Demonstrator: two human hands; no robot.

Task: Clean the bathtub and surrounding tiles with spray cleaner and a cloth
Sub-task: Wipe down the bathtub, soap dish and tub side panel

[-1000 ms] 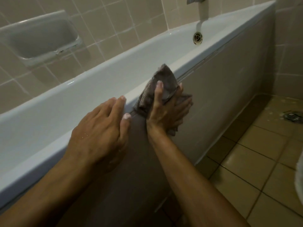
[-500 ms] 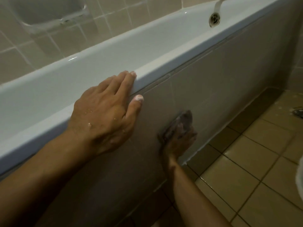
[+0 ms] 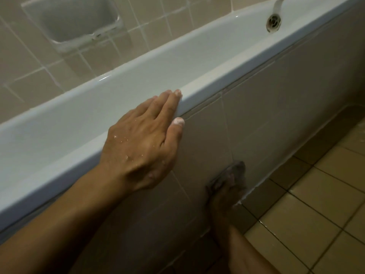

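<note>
Dark cloth (image 3: 235, 173) sat low on the tub's tiled side panel (image 3: 276, 115), near the floor; your right hand (image 3: 223, 192) pressed it there, grip unclear in shadow. Left hand (image 3: 142, 143) lay flat, fingers (image 3: 169, 103) straight, on the bathtub (image 3: 197, 91) rim.

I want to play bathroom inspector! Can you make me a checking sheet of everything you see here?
Surface: tiled side panel of the bathtub, dim, grout lines showing.
Job's things: white bathtub, rim runs from lower left to upper right; dark cloth pressed low on the panel, near the floor. No spray cleaner in view.
Clutter: nothing seen.
Hands: left hand lies flat on the tub rim, wet with droplets, fingers straight; right hand holds the cloth against the panel, blurred and in shadow.
Cables: nothing seen.
Surroundings: beige wall tiles, soap dish on the wall, overflow drain under the spout, tan floor tiles.
</note>
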